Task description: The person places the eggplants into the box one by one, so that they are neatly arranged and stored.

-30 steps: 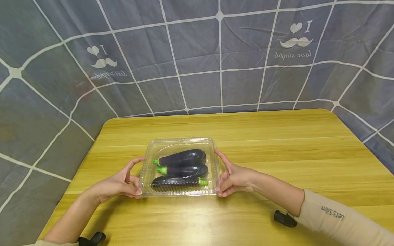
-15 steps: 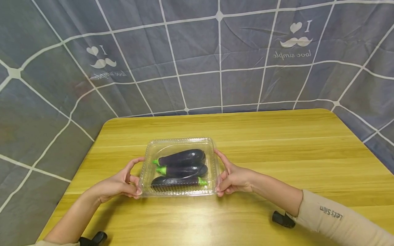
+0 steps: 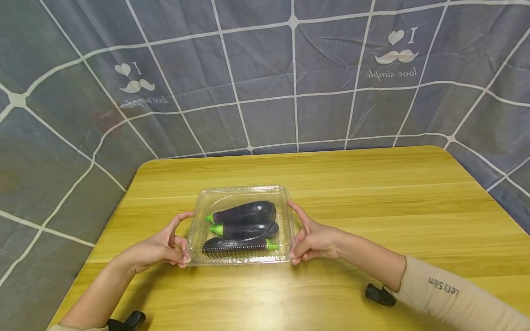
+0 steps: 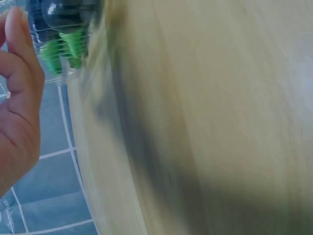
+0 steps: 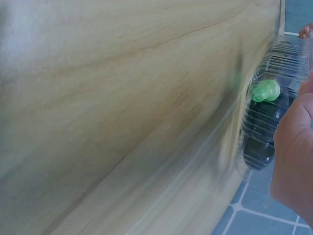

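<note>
A clear plastic clamshell box (image 3: 240,193), its lid down, is held in front of me in the head view. Inside lie three dark purple eggplants (image 3: 248,213) with green stems; the front one points its stem right, the other two left. My left hand (image 3: 159,250) grips the box's left side, thumb at the near corner and fingers along the edge. On the opposite side, my right hand (image 3: 319,239) holds the right edge in the same way. Through the ribbed wall, green stems (image 4: 73,46) show in the left wrist view, and one stem (image 5: 266,91) in the right.
A yellow wood-grain table (image 3: 372,193) lies under the box and reaches well to its right. Grey checked cloth (image 3: 269,73) with white lines hangs behind and at both sides. Black wrist mounts (image 3: 380,294) sit below the forearms.
Both hands keep their grip on the box, and the eggplants lie as before. Only a very slight shift of the whole view shows.
</note>
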`<state>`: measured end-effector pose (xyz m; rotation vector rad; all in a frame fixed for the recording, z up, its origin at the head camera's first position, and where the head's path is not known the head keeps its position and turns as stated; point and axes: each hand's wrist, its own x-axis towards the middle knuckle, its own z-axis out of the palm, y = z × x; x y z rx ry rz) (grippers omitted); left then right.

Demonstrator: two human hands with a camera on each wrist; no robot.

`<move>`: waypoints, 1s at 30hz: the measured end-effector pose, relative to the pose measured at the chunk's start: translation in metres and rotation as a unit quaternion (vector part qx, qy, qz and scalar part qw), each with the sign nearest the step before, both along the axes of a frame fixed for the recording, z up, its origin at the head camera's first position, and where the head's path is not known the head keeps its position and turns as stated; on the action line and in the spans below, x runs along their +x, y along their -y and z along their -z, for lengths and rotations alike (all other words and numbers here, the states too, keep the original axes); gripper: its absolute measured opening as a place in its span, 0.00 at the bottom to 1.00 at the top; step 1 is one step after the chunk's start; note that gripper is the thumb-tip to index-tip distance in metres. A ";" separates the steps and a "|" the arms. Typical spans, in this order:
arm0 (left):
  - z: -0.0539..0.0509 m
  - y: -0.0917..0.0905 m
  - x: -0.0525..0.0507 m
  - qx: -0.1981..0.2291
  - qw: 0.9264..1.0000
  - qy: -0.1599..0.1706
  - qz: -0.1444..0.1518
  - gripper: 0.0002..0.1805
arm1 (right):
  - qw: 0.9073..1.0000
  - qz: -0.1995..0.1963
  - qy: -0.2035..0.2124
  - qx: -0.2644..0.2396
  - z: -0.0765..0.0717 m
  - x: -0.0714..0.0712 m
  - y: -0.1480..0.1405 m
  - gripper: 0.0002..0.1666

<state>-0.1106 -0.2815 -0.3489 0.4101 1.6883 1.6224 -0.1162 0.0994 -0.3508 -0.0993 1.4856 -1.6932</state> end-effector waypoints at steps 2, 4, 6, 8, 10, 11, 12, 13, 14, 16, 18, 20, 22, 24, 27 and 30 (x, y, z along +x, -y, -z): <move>0.000 0.000 0.000 -0.001 1.000 -0.001 0.002 0.52 | 1.000 -0.002 -0.001 0.000 0.000 -0.001 0.000 0.73; -0.002 0.001 0.000 -0.011 1.000 -0.002 0.006 0.52 | 1.000 -0.004 -0.001 -0.001 -0.001 -0.001 0.000 0.73; -0.003 0.002 0.000 -0.024 1.000 -0.006 0.010 0.53 | 1.000 -0.006 -0.001 -0.003 -0.001 -0.002 0.001 0.72; -0.005 0.003 0.001 -0.038 0.999 -0.010 0.016 0.53 | 1.000 -0.006 -0.004 0.000 -0.002 -0.002 0.001 0.72; -0.006 0.003 0.001 -0.049 0.998 -0.018 0.020 0.52 | 1.000 -0.006 -0.011 0.007 -0.003 -0.002 0.001 0.72; -0.007 0.003 0.001 -0.052 0.998 -0.021 0.021 0.52 | 1.000 -0.006 -0.014 0.010 -0.003 -0.003 0.001 0.72; -0.007 0.004 0.001 -0.055 0.998 -0.022 0.021 0.52 | 1.000 -0.006 -0.019 0.012 -0.003 -0.003 0.001 0.72; -0.008 0.004 0.002 -0.057 0.998 -0.024 0.022 0.52 | 1.000 -0.007 -0.023 0.013 -0.004 -0.003 0.000 0.72; -0.009 0.004 0.002 -0.061 0.998 -0.026 0.021 0.52 | 1.000 -0.008 -0.027 0.014 -0.004 -0.003 0.000 0.72; -0.010 0.003 0.002 -0.069 0.997 -0.028 0.019 0.52 | 0.999 -0.011 -0.028 0.011 -0.004 -0.004 0.000 0.71; -0.011 0.003 0.001 -0.076 0.996 -0.029 0.018 0.53 | 0.999 -0.012 -0.028 0.007 -0.004 -0.004 0.000 0.71; -0.012 0.003 0.000 -0.084 0.996 -0.030 0.019 0.53 | 1.000 -0.013 -0.028 0.005 -0.004 -0.004 -0.001 0.71; -0.012 0.003 0.000 -0.088 0.995 -0.031 0.022 0.53 | 1.000 -0.014 -0.028 0.003 -0.004 -0.004 -0.001 0.71; -0.012 0.003 0.000 -0.089 0.995 -0.034 0.026 0.53 | 0.999 -0.015 -0.029 0.002 -0.003 -0.005 -0.002 0.71; -0.011 0.004 0.000 -0.100 0.994 -0.040 0.028 0.53 | 0.999 -0.019 -0.032 0.001 -0.003 -0.005 -0.004 0.71; -0.012 0.005 0.000 -0.116 0.992 -0.046 0.025 0.53 | 0.999 -0.025 -0.038 0.004 -0.004 -0.006 -0.007 0.71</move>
